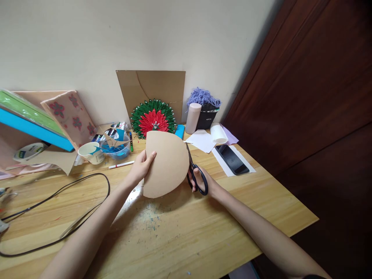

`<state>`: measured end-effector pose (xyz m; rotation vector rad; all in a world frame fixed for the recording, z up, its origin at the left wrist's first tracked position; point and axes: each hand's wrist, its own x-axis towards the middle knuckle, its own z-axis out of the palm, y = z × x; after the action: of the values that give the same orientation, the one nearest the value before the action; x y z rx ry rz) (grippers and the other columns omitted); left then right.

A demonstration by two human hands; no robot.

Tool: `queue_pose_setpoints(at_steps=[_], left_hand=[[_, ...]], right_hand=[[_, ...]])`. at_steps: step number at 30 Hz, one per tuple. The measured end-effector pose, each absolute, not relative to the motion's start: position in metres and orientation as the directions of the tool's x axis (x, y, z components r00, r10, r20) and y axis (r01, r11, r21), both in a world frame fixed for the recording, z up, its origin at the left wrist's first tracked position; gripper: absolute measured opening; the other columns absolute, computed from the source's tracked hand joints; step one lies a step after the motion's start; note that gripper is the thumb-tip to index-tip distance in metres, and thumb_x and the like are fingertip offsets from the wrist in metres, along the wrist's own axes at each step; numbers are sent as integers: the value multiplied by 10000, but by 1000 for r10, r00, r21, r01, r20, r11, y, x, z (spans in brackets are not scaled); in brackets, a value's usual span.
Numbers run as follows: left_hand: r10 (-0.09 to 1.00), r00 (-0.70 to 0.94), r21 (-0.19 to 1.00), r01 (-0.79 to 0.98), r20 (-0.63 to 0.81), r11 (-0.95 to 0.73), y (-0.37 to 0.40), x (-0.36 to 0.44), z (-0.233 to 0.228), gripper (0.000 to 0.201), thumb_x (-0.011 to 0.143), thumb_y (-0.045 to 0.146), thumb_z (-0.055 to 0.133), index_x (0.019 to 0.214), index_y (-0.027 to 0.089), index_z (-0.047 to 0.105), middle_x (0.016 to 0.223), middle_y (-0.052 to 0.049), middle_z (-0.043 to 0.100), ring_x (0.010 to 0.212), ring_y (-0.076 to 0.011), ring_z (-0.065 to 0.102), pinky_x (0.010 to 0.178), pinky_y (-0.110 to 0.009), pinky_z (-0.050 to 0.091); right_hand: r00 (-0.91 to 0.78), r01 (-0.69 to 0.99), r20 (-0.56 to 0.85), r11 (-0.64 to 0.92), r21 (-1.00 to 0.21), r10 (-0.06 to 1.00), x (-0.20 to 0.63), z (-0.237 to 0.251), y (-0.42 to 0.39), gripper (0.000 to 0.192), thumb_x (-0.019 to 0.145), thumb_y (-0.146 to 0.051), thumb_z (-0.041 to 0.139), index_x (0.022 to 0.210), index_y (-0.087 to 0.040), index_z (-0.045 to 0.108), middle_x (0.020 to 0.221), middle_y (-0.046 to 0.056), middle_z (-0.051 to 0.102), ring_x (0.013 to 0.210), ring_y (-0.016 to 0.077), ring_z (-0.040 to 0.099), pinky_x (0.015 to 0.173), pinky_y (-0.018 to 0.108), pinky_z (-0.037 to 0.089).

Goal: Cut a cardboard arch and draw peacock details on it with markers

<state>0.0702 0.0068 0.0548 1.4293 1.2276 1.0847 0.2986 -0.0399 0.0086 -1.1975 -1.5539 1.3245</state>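
Just above the wooden tabletop [203, 232], the left hand [141, 167] has its grip closed on the left edge of a rounded piece of brown cardboard [166, 164], thumb on the front face, holding it upright and off the surface. Along the cardboard's right edge run the black scissors [195, 174], blades pointing up and away; the right hand [203, 183] has its grip clenched through the handle loops. Behind the cardboard, a red and green round decoration [153, 117] leans against a larger cardboard sheet [154, 87] at the wall. To the right lie white paper sheets [202, 140] and a dark phone [231, 159]. To the left sit a paper cup [91, 152], a white marker [121, 164] and a black cable [58, 193] looping across the wood.
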Motion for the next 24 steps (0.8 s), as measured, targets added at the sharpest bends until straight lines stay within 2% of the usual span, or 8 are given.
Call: queue_pose_setpoints(at_steps=[5, 8, 14, 19, 24], left_hand=[[993, 107, 985, 162, 45, -62, 8, 68, 57, 512, 698, 597, 577, 915, 133, 559, 900, -81, 674, 876, -261, 603, 679, -304, 467], [993, 115, 984, 168, 38, -57, 10, 63, 58, 517, 692, 598, 583, 910, 129, 560, 877, -82, 671, 851, -261, 604, 661, -304, 467], [984, 173, 971, 223, 42, -81, 10, 60, 60, 504, 728, 578, 557, 963, 133, 570, 890, -79, 673, 863, -261, 601, 667, -299, 463], [970, 243, 964, 255, 4, -68, 6, 62, 64, 515, 744, 571, 538, 1017, 135, 568, 944, -78, 671, 878, -261, 599, 674, -294, 459], [976, 214, 969, 235, 24, -76, 5, 62, 67, 423, 730, 563, 559, 863, 162, 575, 826, -50, 664, 845, -257, 599, 665, -286, 457]], right_hand=[[-238, 257, -48, 15, -966, 970, 305, 6, -38, 569, 697, -766, 422, 704, -197, 413, 453, -78, 389, 328, 74, 411, 315, 191, 359], [-233, 288, -66, 4, -958, 970, 308, 6, -34, 551, 681, -748, 472, 688, -201, 410, 435, -84, 379, 317, 73, 386, 304, 191, 334], [-356, 129, -42, 5, -992, 934, 305, 7, -34, 773, 574, -902, 256, 750, -178, 461, 510, -45, 446, 401, 101, 469, 421, 254, 448], [-361, 154, -41, 17, -988, 931, 304, 12, -38, 773, 550, -909, 223, 707, -182, 433, 511, -50, 428, 399, 94, 454, 442, 264, 458], [-398, 183, 19, 99, -978, 917, 307, 16, -40, 783, 597, -890, 173, 747, -178, 460, 530, -37, 448, 435, 111, 489, 458, 256, 444]])
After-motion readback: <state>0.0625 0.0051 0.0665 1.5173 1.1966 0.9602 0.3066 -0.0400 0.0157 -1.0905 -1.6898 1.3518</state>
